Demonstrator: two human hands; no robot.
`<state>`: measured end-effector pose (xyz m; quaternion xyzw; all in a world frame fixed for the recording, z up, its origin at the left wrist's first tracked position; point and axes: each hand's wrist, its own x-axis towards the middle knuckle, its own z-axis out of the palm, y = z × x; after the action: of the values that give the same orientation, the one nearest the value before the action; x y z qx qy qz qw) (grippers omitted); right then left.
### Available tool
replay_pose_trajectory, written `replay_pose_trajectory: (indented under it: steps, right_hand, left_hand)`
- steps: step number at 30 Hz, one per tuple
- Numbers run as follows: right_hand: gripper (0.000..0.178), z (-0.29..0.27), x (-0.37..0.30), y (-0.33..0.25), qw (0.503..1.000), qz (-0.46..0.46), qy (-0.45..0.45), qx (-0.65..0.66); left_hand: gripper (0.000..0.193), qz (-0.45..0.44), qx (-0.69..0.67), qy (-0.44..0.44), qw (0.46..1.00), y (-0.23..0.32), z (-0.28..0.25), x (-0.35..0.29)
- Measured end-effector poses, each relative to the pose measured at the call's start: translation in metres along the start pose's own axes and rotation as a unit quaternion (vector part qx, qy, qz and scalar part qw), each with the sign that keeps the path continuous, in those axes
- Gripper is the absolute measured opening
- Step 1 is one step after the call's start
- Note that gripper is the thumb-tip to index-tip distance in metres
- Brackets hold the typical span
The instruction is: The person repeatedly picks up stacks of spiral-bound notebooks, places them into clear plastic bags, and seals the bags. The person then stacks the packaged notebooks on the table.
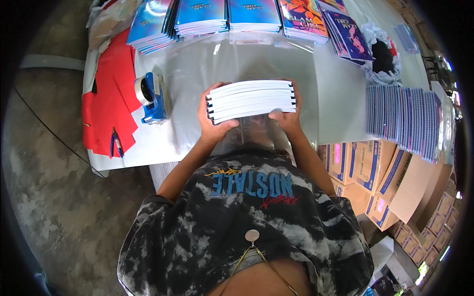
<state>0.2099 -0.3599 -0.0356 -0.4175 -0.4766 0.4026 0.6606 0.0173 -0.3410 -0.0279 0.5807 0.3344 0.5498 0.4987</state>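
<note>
Between my two hands I hold a stack of several spiral notebooks [251, 101], their white page edges facing up and dark binding showing at the left end. My left hand [213, 121] is closed round the left end, thumb along the near side. At the other end my right hand [290, 114] grips the stack, its thumb pressed on the near side too. Below the stack lies a clear plastic sheet [192, 98] spread over the white table [340, 103]. The notebooks' covers are hidden from view.
Along the far edge stand piles of blue-covered notebooks [202, 14] and an orange-and-purple pile [303, 19]. A blue tape dispenser [157, 101], red sheets [111, 93] and a pen [117, 143] lie left. Rightward are a notebook row [402, 116], a plastic bag [370, 32] and cardboard boxes [365, 165].
</note>
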Motion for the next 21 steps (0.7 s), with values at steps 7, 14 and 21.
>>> replay_pose_trajectory:
  steps: [7,14,21]
  right_hand:
    - [0.080,-0.029,-0.019,0.075,0.993,0.071,-0.077,-0.046]
    - [0.047,0.001,-0.002,0.023,0.965,0.059,0.000,-0.256]
    - [0.073,-0.001,0.023,0.061,0.815,0.371,-0.093,-0.436]
  left_hand:
    - [0.085,0.005,0.284,-0.093,0.954,-0.079,-0.045,-0.030]
    - [0.059,-0.118,0.280,-0.044,0.952,-0.027,-0.036,-0.008]
    - [0.084,-0.457,0.298,-0.115,0.830,-0.048,-0.050,0.030]
